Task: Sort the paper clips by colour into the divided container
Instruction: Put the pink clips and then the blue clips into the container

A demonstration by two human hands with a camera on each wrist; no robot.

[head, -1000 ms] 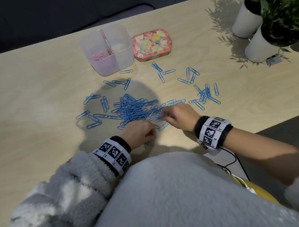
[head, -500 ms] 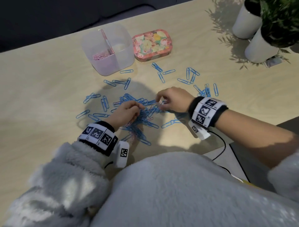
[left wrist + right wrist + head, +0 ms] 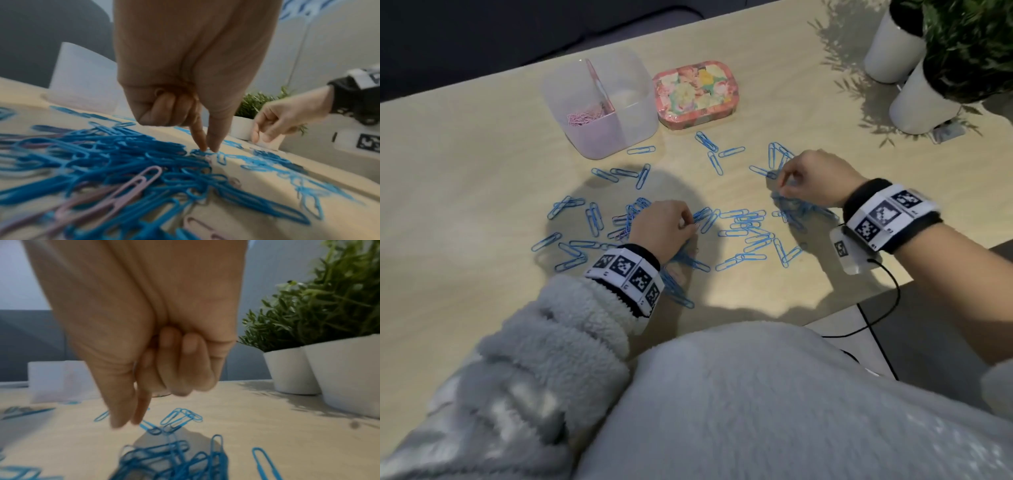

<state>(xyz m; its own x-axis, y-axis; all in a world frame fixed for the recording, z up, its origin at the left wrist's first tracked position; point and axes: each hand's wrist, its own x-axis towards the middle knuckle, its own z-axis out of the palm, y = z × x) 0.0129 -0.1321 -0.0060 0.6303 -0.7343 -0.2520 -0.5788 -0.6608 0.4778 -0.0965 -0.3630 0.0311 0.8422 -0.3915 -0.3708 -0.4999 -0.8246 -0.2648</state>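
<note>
Blue paper clips (image 3: pixel 744 228) lie scattered over the wooden table, with a dense heap (image 3: pixel 115 160) that has a few pink clips (image 3: pixel 131 186) mixed in. My left hand (image 3: pixel 664 229) is over this heap; its thumb and index tips pinch a blue clip (image 3: pixel 198 152) at the heap's edge, the other fingers curled. My right hand (image 3: pixel 811 178) is further right, fingers curled, thumb and index tips (image 3: pixel 121 423) together just above the table beside a loose blue clip (image 3: pixel 151 429); nothing shows between them. The clear divided container (image 3: pixel 635 113) holds pink clips (image 3: pixel 585 116) in its left compartment.
A flowered pink tin (image 3: pixel 697 94) stands right of the container. Two white pots with green plants (image 3: pixel 921 99) are at the far right. The table's near right edge drops off under my right wrist, where a black cable (image 3: pixel 887 308) hangs.
My right hand has left the heap and moved right and away to the scattered clips. The heap is more spread out toward the right. My left hand shifted slightly right.
</note>
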